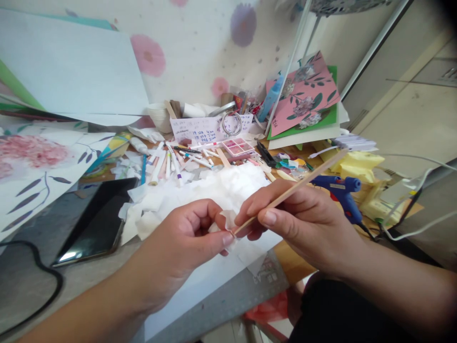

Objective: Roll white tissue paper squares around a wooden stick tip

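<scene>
Between the thumb and fingers of my left hand (200, 233) is a small piece of thin white paper (228, 219), pinched closed. My right hand (296, 219) grips a slim wooden stick (303, 183) like a pen, and the stick's lower tip meets the paper at my left thumb. The stick slants up to the right. Just beyond my hands lies a heap of white tissue paper pieces (235, 183). Under them is a white sheet (193, 290) on a grey cutting mat (235, 295).
A dark phone or tablet (96, 219) lies at left beside a flower painting (39, 166). Markers (174, 166) and a pink palette (238, 146) are scattered behind the heap. A blue glue gun (341, 190) rests at right, near yellow packaging (360, 166). A black cable (53, 271) curves at lower left.
</scene>
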Tool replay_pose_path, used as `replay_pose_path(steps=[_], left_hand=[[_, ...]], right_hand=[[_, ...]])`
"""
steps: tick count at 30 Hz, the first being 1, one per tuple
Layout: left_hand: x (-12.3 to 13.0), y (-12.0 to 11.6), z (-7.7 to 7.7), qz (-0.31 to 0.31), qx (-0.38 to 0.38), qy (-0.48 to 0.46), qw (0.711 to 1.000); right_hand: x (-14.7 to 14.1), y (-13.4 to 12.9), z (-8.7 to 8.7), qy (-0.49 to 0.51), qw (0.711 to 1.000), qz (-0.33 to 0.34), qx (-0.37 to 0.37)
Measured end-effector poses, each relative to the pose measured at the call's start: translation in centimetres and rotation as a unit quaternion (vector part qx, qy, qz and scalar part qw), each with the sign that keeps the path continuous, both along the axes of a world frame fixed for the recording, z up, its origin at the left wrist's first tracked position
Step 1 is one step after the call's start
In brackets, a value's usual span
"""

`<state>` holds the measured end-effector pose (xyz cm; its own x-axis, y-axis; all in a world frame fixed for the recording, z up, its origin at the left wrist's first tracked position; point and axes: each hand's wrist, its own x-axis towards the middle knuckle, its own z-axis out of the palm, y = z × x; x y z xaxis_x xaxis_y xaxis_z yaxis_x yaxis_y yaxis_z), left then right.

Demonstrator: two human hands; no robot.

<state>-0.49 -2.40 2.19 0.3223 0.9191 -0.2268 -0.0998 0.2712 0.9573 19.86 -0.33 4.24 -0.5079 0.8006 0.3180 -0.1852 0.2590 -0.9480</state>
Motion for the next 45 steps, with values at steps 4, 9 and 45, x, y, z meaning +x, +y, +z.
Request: replay_pose_path(steps=[4, 9, 45], left_hand=[[0.03, 0.03, 0.05, 0.0, -0.001, -0.002, 1.0], [-0.12, -0.01, 0.03, -0.006, 0.004, -0.005, 1.0], [0.08, 0.06, 0.17, -0.005, -0.004, 0.005, 1.0]], right_hand=[[0.07, -0.08, -0.03, 0.0, 1.0, 0.001, 0.005], [0.04, -0.01, 0.02, -0.007, 1.0, 0.005, 0.005], [0.15, -0.07, 0.3, -0.023, 0.999, 0.02, 0.037]])
